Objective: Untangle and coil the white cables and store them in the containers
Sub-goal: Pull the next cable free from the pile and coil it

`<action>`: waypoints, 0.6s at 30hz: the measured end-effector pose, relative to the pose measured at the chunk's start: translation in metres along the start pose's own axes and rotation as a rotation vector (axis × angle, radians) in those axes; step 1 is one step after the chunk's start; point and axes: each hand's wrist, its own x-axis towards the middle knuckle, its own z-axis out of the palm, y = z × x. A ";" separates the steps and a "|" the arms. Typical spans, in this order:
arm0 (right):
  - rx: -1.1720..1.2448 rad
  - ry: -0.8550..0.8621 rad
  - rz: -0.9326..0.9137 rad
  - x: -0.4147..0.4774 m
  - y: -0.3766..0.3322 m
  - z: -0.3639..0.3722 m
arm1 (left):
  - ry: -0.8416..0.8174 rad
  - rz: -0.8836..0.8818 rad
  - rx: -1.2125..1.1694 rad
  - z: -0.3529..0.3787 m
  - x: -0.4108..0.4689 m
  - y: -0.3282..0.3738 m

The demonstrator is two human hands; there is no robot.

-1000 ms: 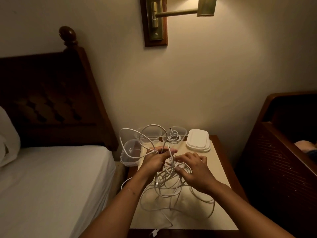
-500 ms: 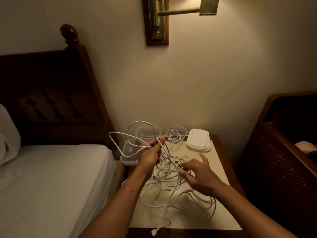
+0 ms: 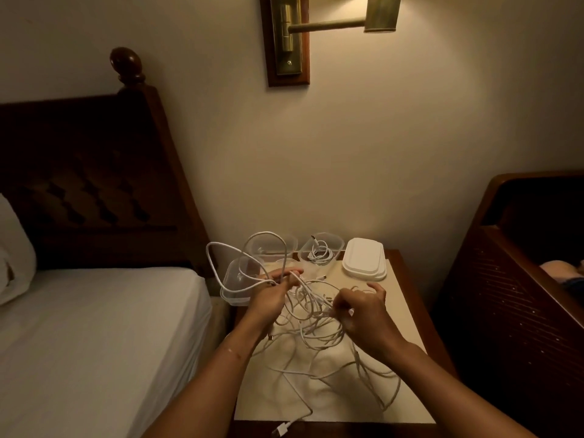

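Head view: left hand (image 3: pixel 271 295) holds loops up while right hand (image 3: pixel 363 314) pinches the cable tangle (image 3: pixel 313 327) mid-nightstand (image 3: pixel 407 314), likely to free one.

- My left hand (image 3: pixel 271 294) pinches loops of the white cables (image 3: pixel 311 324) just in front of the clear containers (image 3: pixel 240 279)
- My right hand (image 3: pixel 363 314) grips the tangle right of it
- One coiled cable (image 3: pixel 319 252) sits in a container behind the tangle

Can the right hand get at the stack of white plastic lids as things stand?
Probably not right now: the right hand is pinching the tangled white cables. The path to the stack of white plastic lids looks free.
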 end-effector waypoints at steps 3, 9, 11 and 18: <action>-0.223 -0.031 -0.228 -0.008 0.002 0.008 | 0.045 -0.034 -0.027 0.003 0.003 0.000; -0.323 -0.075 -0.290 -0.023 0.019 0.021 | 0.115 -0.056 -0.457 0.008 0.022 0.023; -0.281 -0.042 -0.179 -0.025 0.030 0.022 | 0.109 -0.006 -0.484 0.006 0.022 0.036; -0.122 0.072 0.068 0.002 0.020 0.012 | 0.119 0.127 -0.230 0.002 -0.015 0.058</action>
